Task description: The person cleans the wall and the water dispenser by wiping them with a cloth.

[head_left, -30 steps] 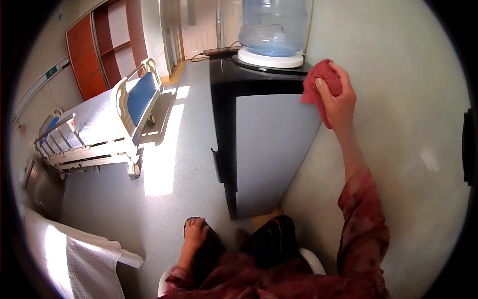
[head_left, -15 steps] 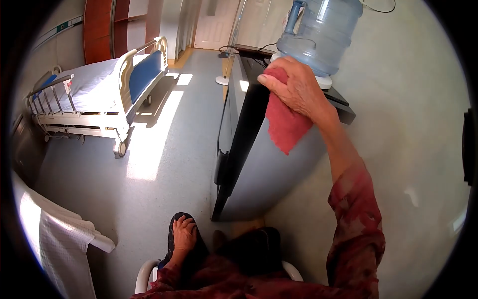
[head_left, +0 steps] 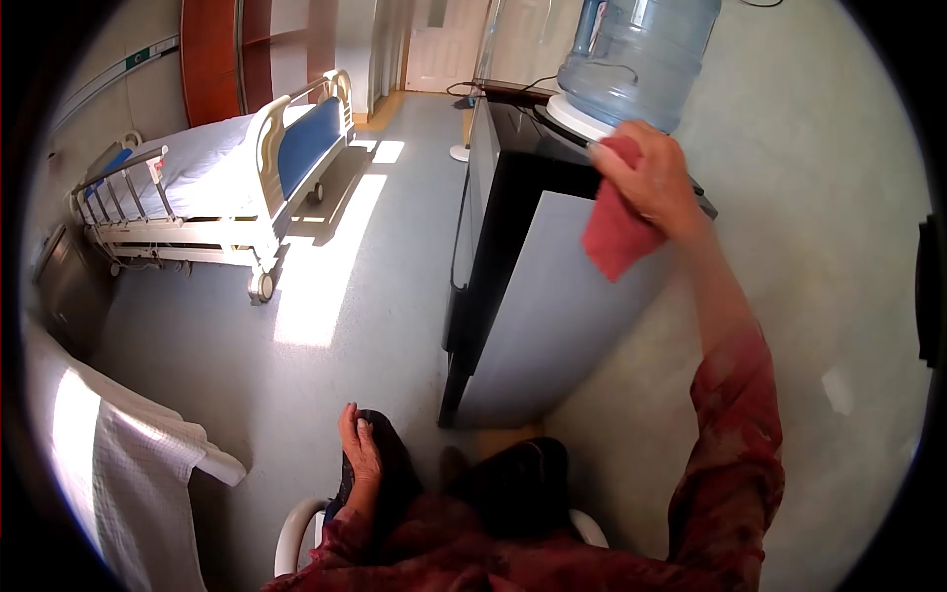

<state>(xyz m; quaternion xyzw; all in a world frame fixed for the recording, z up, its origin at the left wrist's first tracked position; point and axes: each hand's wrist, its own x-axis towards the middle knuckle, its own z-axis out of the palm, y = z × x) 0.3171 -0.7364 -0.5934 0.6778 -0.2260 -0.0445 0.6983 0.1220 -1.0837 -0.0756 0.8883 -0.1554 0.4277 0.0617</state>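
My right hand is closed round a red cloth, whose lower end hangs down over the grey side panel of a water dispenser. The hand is at the top edge of the dispenser, just below a large blue water bottle on its white ring. My left hand rests at the side of my left knee, its fingers stretched out and holding nothing.
A hospital bed with a blue end board stands at the left. White fabric drapes at the lower left. Behind are reddish cabinets and a white door. The wall is close on the right.
From the dispenser's side, my right hand moved inward over its top edge, then a little back to the right with the cloth. My left hand turned from atop the knee to its side. The view shifted.
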